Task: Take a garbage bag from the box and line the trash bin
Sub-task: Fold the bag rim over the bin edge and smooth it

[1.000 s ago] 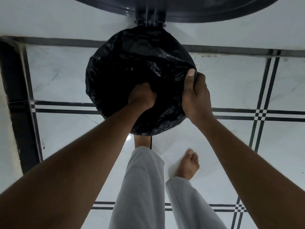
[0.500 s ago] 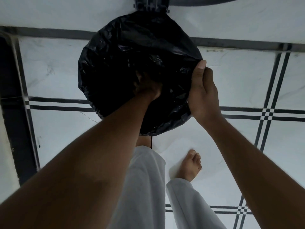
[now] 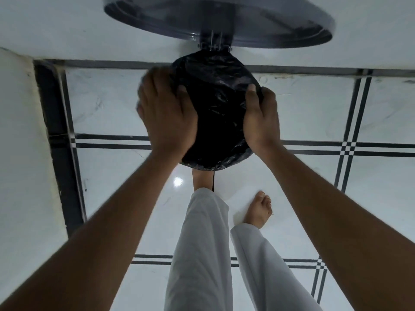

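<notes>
1. White trouser legs (image 3: 202, 254) and a bare foot (image 3: 258, 209) stand on the tiled floor (image 3: 314, 187) at 6 o'clock.
2. The left hand (image 3: 166, 117) lies on the bin's 9 o'clock side, fingers (image 3: 155, 86) together and curled over the rim.
3. The right hand (image 3: 261, 117), at 3 o'clock, pinches the black garbage bag (image 3: 215, 113) between thumb and fingers.
4. The bag covers the trash bin's mouth, centre frame.
5. The open grey lid (image 3: 224, 23) stands at 12 o'clock.

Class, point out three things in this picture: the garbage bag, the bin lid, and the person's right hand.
garbage bag (image 3: 215, 113): head view, crinkled black plastic stretched over the bin's mouth.
bin lid (image 3: 224, 21): head view, grey underside of the raised lid.
right hand (image 3: 261, 117): head view, back of the hand.
</notes>
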Available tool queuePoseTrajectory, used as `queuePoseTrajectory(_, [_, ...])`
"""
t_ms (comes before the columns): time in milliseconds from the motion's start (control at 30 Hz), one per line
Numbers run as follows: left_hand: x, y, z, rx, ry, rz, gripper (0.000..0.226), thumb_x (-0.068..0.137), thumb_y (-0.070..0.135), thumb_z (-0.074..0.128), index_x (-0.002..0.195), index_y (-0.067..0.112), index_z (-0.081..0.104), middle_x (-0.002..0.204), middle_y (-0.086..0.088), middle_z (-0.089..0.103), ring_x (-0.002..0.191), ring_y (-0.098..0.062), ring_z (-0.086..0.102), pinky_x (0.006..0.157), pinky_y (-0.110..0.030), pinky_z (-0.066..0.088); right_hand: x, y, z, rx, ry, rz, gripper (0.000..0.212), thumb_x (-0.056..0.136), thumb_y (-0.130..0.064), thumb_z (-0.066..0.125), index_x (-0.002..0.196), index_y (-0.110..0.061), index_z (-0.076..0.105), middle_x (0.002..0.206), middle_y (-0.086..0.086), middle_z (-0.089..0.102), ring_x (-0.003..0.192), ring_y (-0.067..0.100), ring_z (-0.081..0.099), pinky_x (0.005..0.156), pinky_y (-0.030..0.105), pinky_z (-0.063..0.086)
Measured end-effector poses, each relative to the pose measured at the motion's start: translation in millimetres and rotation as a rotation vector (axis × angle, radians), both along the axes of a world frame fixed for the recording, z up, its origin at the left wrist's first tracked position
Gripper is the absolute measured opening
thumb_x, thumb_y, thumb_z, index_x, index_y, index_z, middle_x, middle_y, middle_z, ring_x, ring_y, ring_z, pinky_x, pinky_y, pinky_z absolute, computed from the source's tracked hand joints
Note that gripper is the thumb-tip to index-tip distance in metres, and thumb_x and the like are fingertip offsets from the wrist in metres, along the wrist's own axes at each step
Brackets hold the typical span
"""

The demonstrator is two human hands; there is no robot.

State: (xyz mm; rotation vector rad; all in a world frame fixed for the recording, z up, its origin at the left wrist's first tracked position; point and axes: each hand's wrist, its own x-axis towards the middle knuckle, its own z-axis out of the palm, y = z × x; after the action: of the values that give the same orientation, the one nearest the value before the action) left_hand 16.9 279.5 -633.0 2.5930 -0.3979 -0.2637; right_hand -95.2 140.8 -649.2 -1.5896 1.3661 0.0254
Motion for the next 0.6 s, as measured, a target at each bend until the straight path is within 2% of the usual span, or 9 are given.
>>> queuePoseTrajectory(33, [14, -1, -2, 0.037, 0.041, 0.025, 0.048, 0.103, 0.031, 0.049, 0.147, 0.012, 0.057, 0.15, -0.009, 0.058, 0.142, -0.032, 0.052, 0.115, -0.053, 0.042, 5, 0, 1, 0.027, 0.007, -0.014, 0.04, 0.115, -0.054, 0.042, 0.126, -0.021, 0.061, 0.11, -0.019, 0.062, 0.111, 0.014, 0.064, 0.096, 0.033, 0.047])
queuePoseTrajectory(100, [39, -7, -4, 0.042, 0.194, -0.007, 0.05, 0.11, 0.04, 0.039, 0.15, 0.015, 0.055, 0.152, -0.007, 0.06, 0.143, -0.029, 0.053, 0.116, -0.048, 0.04, 13, -5, 3, 0.087, 0.019, -0.038, 0.044, 0.115, -0.058, 0.037, 0.131, -0.024, 0.06, 0.122, -0.014, 0.066, 0.12, 0.017, 0.061, 0.109, 0.042, 0.046])
queuePoseTrajectory(200, [67, -20, -7, 0.1, 0.459, -0.066, 0.056, 0.115, 0.049, 0.027, 0.134, 0.012, 0.064, 0.138, -0.013, 0.067, 0.131, -0.034, 0.06, 0.1, -0.039, 0.042, 21, -15, 5, 0.204, 0.086, -0.062, 0.067, 0.115, -0.064, 0.025, 0.157, -0.02, 0.055, 0.157, 0.003, 0.061, 0.139, 0.024, 0.057, 0.125, 0.048, 0.038])
queuePoseTrajectory(267, [81, -26, -9, 0.181, 0.54, -0.064, 0.054, 0.114, 0.045, 0.029, 0.13, 0.01, 0.067, 0.137, -0.017, 0.068, 0.125, -0.035, 0.061, 0.1, -0.039, 0.043, 24, -21, 4, 0.232, 0.127, -0.073, 0.085, 0.106, -0.076, 0.02, 0.159, -0.02, 0.055, 0.156, 0.003, 0.063, 0.141, 0.027, 0.059, 0.123, 0.05, 0.04])
queuePoseTrajectory(300, [87, -29, -10, 0.217, 0.557, -0.073, 0.049, 0.113, 0.039, 0.034, 0.126, 0.008, 0.069, 0.135, -0.018, 0.07, 0.118, -0.036, 0.062, 0.096, -0.039, 0.044, 25, -22, 2, 0.225, 0.131, -0.102, 0.087, 0.104, -0.077, 0.022, 0.159, -0.02, 0.055, 0.152, 0.002, 0.065, 0.137, 0.026, 0.061, 0.12, 0.049, 0.043])
queuePoseTrajectory(367, [98, -34, -10, 0.264, 0.547, -0.084, 0.041, 0.107, 0.026, 0.041, 0.122, 0.004, 0.072, 0.132, -0.019, 0.071, 0.111, -0.037, 0.062, 0.092, -0.038, 0.045, 27, -22, -1, 0.173, 0.111, -0.175, 0.077, 0.11, -0.071, 0.03, 0.161, -0.018, 0.05, 0.151, 0.003, 0.064, 0.137, 0.027, 0.061, 0.118, 0.047, 0.044])
queuePoseTrajectory(433, [104, -40, -9, 0.229, 0.573, -0.132, 0.041, 0.106, 0.023, 0.044, 0.129, 0.004, 0.072, 0.14, -0.02, 0.069, 0.127, -0.039, 0.063, 0.105, -0.04, 0.047, 30, -18, -3, 0.132, 0.08, -0.176, 0.07, 0.113, -0.066, 0.032, 0.162, -0.018, 0.047, 0.156, 0.006, 0.063, 0.141, 0.029, 0.06, 0.119, 0.047, 0.044])
queuePoseTrajectory(500, [105, -45, -7, 0.189, 0.652, -0.215, 0.043, 0.11, 0.029, 0.045, 0.139, 0.006, 0.069, 0.148, -0.019, 0.065, 0.139, -0.039, 0.058, 0.114, -0.038, 0.045, 35, -14, -4, 0.151, 0.072, -0.135, 0.068, 0.115, -0.064, 0.03, 0.164, -0.02, 0.044, 0.158, 0.006, 0.063, 0.144, 0.03, 0.059, 0.12, 0.047, 0.043])
queuePoseTrajectory(600, [107, -46, -9, 0.302, 0.67, -0.284, 0.049, 0.117, 0.037, 0.035, 0.147, 0.008, 0.061, 0.154, -0.023, 0.058, 0.144, -0.041, 0.052, 0.119, -0.04, 0.04, 38, -16, -4, 0.166, 0.085, -0.109, 0.068, 0.116, -0.062, 0.029, 0.168, -0.02, 0.039, 0.161, 0.005, 0.06, 0.149, 0.032, 0.055, 0.124, 0.049, 0.039])
